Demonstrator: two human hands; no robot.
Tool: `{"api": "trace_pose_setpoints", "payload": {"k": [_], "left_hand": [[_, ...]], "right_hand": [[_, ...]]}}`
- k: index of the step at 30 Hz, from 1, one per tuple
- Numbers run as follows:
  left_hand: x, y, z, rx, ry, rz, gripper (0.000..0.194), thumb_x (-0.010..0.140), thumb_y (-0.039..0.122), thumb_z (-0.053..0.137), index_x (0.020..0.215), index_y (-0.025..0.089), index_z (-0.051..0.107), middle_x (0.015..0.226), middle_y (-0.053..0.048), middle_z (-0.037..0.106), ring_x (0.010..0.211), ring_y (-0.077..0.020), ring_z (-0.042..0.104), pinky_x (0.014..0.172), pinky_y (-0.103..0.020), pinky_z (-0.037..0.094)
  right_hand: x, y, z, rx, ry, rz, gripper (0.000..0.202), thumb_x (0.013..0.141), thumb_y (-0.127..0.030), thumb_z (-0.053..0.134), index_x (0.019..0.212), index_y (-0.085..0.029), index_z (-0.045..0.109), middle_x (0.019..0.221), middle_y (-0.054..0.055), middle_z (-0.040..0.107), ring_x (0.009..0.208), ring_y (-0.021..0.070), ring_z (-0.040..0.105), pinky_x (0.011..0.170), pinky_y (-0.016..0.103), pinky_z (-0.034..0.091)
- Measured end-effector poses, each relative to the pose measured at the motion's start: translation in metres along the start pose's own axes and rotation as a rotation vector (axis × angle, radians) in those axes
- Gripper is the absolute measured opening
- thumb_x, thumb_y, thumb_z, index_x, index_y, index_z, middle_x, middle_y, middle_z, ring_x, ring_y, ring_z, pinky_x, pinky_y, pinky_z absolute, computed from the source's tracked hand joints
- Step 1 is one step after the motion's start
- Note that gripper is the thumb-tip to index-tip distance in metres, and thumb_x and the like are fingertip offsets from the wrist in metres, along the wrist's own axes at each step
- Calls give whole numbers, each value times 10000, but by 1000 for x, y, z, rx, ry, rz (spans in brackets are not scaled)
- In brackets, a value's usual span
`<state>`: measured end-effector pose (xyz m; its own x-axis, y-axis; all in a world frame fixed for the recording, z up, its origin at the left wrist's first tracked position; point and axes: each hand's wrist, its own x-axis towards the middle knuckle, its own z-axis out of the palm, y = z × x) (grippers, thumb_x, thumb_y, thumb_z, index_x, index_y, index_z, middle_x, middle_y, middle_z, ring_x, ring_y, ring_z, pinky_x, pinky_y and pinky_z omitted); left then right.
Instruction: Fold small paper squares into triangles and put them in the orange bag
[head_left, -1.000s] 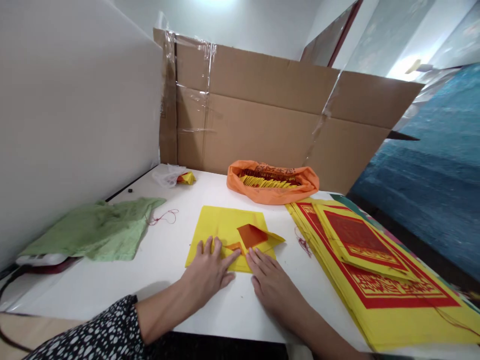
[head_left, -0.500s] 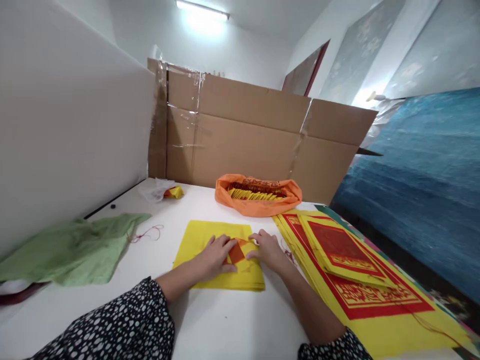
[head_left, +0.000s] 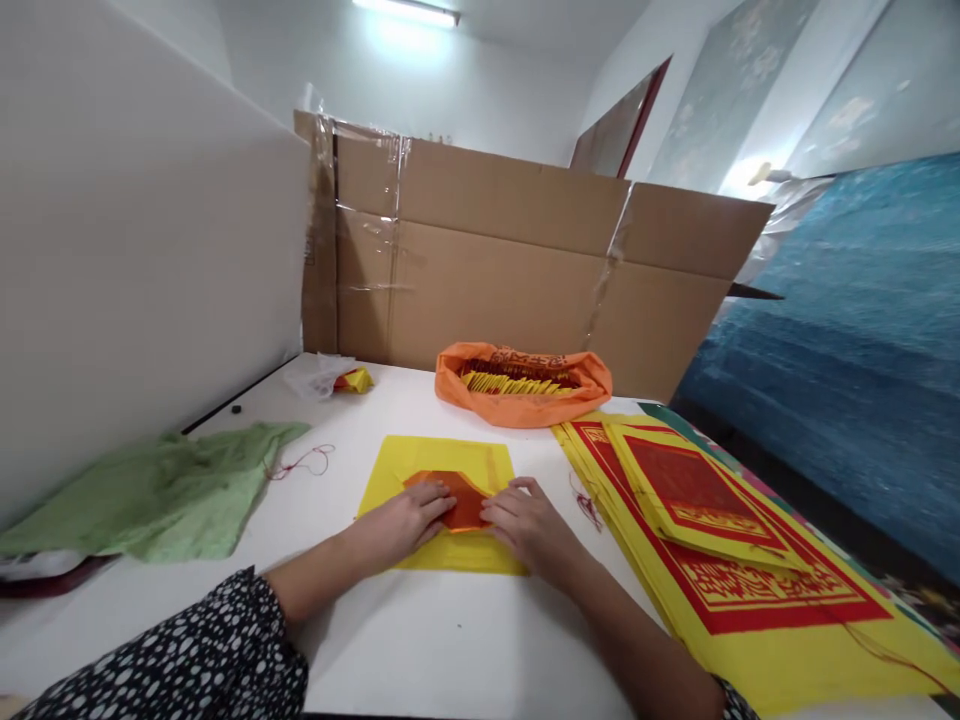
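Note:
A partly folded orange-red paper [head_left: 463,500] with yellow edges lies over a flat stack of yellow sheets [head_left: 450,452]. My left hand [head_left: 411,520] is closed on the paper's left side, its fingers curled over the edge. On the right end, the fingers of my right hand [head_left: 525,525] pinch the same paper, with the thumb mostly hidden. Both hands rest low over the stack, in front of an orange bag [head_left: 517,408] filled with folded yellow-and-red pieces.
Large yellow sheets printed in red [head_left: 780,600] lie at the right, with smaller printed sheets [head_left: 690,485] on top. A green cloth [head_left: 157,490] and red thread [head_left: 307,462] lie left. A clear plastic bag [head_left: 319,378] sits behind. Cardboard [head_left: 495,250] stands along the back.
The paper between my hands now shows a wider orange-red face. My left hand has moved left and my right hand slightly down, with fingers drawn onto the paper's ends.

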<state>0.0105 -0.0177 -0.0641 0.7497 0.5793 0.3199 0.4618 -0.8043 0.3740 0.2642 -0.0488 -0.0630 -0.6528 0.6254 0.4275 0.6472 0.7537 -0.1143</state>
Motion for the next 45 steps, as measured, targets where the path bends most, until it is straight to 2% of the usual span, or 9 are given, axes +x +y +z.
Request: {"api": "trace_pose_setpoints", "payload": {"k": [3,6,10,15,19,32,38,41,45], "left_hand": [[1,0,4,-161,28,-120,209,920,276,530,1064,220,670,1076,-60,677,968,-202,627,874,-333,481],[15,-9,4,-340,137,-359,196,896,313,543,931,197,698,890,-33,707,817,-190,640,765,-304,485],[32,-26,2,-372,231,-542,358,827,346,594,1123,150,637,702,4,652,653,-181,608,631,-276,457],[32,-24,6,-192,119,-471,308,847,219,519,1117,175,660,866,-56,716,818,-219,655,753,-309,474],[31,-19,11,-69,87,-417,281,885,187,460,1049,186,688,1009,-87,721,952,-250,650,848,-339,469],[34,-24,15,-4,74,-363,297,916,144,429,1076,177,676,958,-98,711,888,-241,655,798,-311,462],[36,-21,14,25,37,-365,288,917,139,427,1057,177,675,902,-95,680,852,-242,639,753,-304,450],[37,-15,12,67,-12,-395,308,935,144,399,1083,169,668,876,-97,645,803,-233,619,721,-305,443],[31,-17,7,136,-55,-375,305,954,222,413,1102,178,676,819,-81,558,757,-224,559,678,-302,421]], "right_hand": [[10,4,0,-1,13,92,168,942,-208,532,969,-244,694,911,39,733,867,184,634,973,400,324],[30,14,-4,22,51,281,209,960,-223,504,1031,-244,699,932,40,738,883,195,631,929,400,350],[48,23,4,100,12,383,305,974,-179,433,1174,-233,656,1093,57,701,987,192,620,882,350,407],[33,13,30,60,-46,327,335,962,-334,505,1267,-237,602,1255,77,632,1149,238,551,934,389,414],[22,7,37,20,-44,280,387,971,-301,486,1349,-232,525,1357,84,564,1241,245,488,994,424,378],[27,10,39,16,-31,306,371,993,-264,422,1343,-216,536,1375,94,547,1252,252,477,991,436,375],[27,6,41,7,-93,360,404,1007,-293,371,1381,-205,497,1436,94,484,1317,271,420,1021,455,362],[26,-1,42,3,-187,400,473,1009,-378,347,1435,-190,426,1496,124,388,1391,311,312,1073,500,305],[24,-11,37,33,-327,416,742,913,-629,406,1517,-234,232,1584,161,107,1436,429,32,1105,631,135]]}}
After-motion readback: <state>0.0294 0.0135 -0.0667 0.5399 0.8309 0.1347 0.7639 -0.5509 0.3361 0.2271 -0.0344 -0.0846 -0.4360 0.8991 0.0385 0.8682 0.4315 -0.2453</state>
